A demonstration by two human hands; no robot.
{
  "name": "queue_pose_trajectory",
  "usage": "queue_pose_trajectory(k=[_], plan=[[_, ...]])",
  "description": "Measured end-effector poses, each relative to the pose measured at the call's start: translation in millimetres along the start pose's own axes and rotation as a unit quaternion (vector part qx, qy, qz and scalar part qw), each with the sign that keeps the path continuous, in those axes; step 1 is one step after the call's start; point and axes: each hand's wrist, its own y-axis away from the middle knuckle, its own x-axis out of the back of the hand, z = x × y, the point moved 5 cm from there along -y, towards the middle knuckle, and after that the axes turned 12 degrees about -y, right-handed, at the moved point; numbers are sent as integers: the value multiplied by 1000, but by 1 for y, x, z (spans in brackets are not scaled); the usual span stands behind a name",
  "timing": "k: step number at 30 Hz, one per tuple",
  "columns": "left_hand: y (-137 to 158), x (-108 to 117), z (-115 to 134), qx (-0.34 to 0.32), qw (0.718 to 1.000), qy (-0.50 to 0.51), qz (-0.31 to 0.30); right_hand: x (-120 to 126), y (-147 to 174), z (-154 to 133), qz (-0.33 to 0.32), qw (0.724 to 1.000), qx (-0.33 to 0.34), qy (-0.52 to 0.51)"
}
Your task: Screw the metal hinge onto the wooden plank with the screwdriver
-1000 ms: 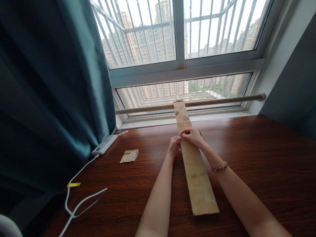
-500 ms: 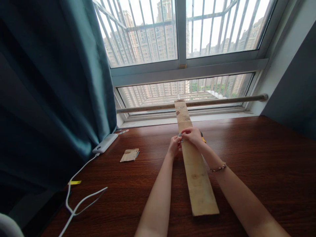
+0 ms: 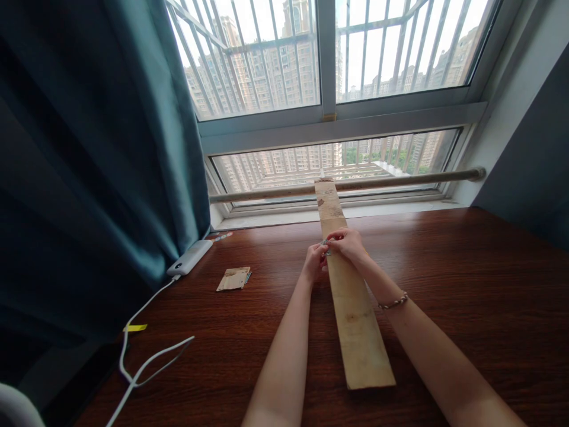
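A long, flat strip of pale brown board (image 3: 355, 320) lies lengthwise ahead of me, its far end reaching up to the rail. At its left edge, my left hand (image 3: 315, 261) has its fingers closed on a small shiny metal piece (image 3: 326, 242). My right hand (image 3: 349, 244) rests over the strip and pinches the same piece from the other side. Fingertips cover most of this piece, so its exact kind cannot be made out. A braided bracelet circles my right wrist.
To the left on the dark wooden table (image 3: 444, 296) lies a small cardboard piece (image 3: 233, 279) with thin items under it. Beyond are a white power bank (image 3: 190, 258), a white cable (image 3: 151, 359), a yellow strip (image 3: 135, 327) and a blue curtain (image 3: 146, 118). A rail (image 3: 413, 179) crosses the window.
Both hands stay almost in place on the small metal piece, with slight finger movement. A black and yellow thing seen beyond my right hand earlier is now out of sight.
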Motion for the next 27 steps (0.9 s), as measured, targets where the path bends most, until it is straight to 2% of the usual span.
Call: queue_pose_trajectory(k=[16, 27], plan=[[-1, 0, -3, 5, 1000, 8, -14, -1, 3, -6, -14, 1000, 5, 14], [-2, 2, -5, 12, 1000, -4, -19, -2, -2, 5, -12, 1000, -20, 8]])
